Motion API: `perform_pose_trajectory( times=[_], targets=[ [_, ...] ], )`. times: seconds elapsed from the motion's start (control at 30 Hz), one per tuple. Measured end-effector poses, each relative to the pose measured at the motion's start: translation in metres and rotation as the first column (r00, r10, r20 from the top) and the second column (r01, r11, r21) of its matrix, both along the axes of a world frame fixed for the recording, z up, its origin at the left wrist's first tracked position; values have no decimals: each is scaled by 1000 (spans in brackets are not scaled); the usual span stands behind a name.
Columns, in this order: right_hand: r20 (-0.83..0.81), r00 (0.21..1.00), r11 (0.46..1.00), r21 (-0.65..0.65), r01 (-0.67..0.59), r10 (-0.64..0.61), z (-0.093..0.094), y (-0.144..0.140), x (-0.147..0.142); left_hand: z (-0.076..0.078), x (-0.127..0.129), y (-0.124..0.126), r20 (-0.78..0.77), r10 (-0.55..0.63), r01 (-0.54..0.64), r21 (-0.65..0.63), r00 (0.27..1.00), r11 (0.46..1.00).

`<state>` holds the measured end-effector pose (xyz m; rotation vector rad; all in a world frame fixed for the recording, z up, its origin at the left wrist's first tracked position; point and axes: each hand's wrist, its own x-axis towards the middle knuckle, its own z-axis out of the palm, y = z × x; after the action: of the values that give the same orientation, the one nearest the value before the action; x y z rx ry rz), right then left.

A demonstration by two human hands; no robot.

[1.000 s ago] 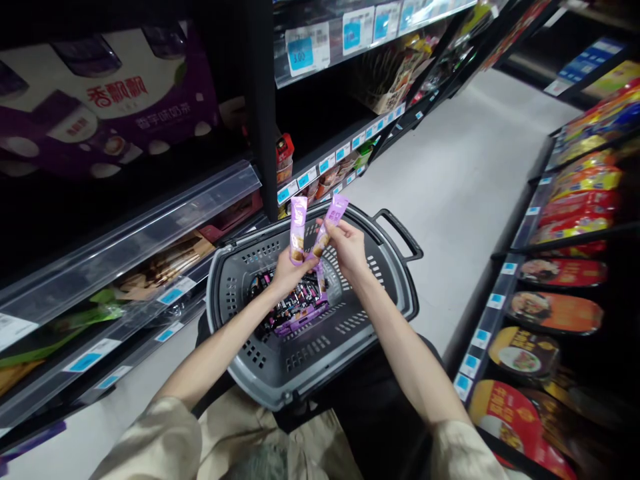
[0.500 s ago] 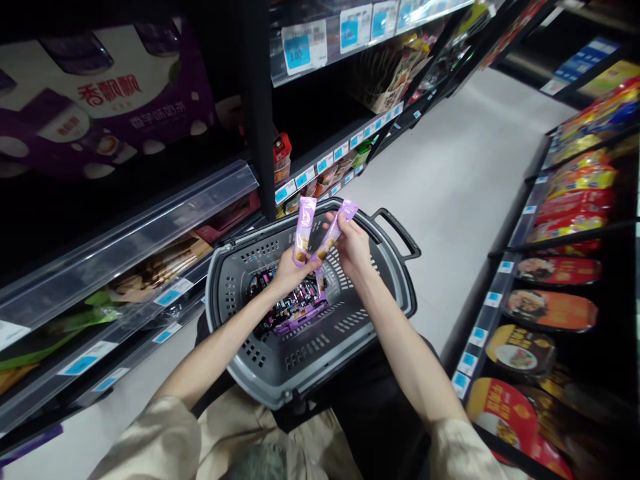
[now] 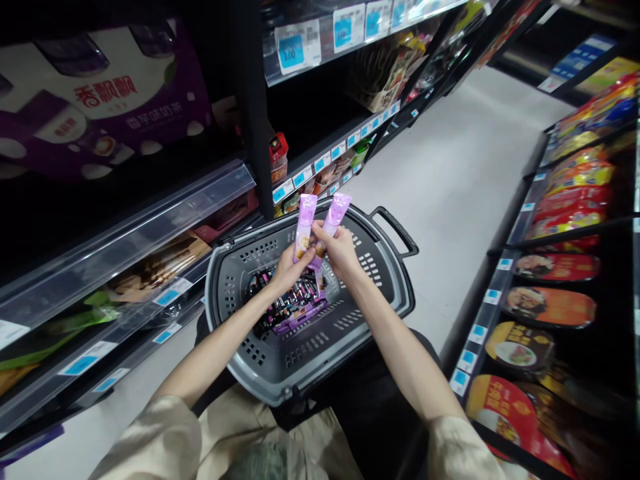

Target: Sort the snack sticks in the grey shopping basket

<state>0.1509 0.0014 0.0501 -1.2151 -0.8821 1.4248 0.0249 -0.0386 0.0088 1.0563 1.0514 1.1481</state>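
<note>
Purple packets [image 3: 306,217], two of them, are pointing away from the person, side by side above a grey basket [image 3: 273,385]. Both forearms are reaching forward from beige sleeves [image 3: 155,437] and angling inward; the left hand [image 3: 289,270] and right hand [image 3: 341,250] are meeting over the basket. Below them, a pile of dark and purple wrappers [image 3: 293,307] is lying inside, partly hidden by the left hand. Shelves are flanking the floor [image 3: 450,160]: a big purple box [image 3: 170,127] is sitting on the left, lidded bowls [image 3: 550,307] on the right. The left fingers are pinching the left packet's lower end; whether they are also gripping the right packet [image 3: 338,208], I cannot tell. The right fingers are clamping the right packet.
</note>
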Motion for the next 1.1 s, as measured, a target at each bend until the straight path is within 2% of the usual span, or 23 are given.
perform_pose_trajectory(
  times=[0.13,0.27,0.4,0.5,0.6,0.8,0.97,1.1],
  targets=[
    [63,998,1000,9,9,-10,-2,-1,3,-4,-3,2,-49,17,-18,-32,999,999],
    [103,994,999,-19,45,-43,-4,1,6,-6,-3,2,-57,-44,41,-56,997,998],
    [105,994,1000,-21,22,-20,-3,2,6,-5,-1,2,34,-70,73,-105,997,992],
    [81,996,999,-34,-28,31,-1,0,2,-5,-1,4,112,-25,39,-122,993,992],
    [93,995,999,7,-45,44,1,-2,-2,-7,-2,7,107,21,-10,-98,994,995],
    [124,992,1000,20,-8,6,2,-3,-2,-10,-4,9,105,31,-24,-63,994,998],
    [68,992,994,21,-106,105,3,-7,-6,-5,-4,10,139,60,-57,-24,989,998],
    [141,983,978,160,-136,114,2,-9,-8,-2,-5,10,96,87,-94,67,992,993]
  ],
)
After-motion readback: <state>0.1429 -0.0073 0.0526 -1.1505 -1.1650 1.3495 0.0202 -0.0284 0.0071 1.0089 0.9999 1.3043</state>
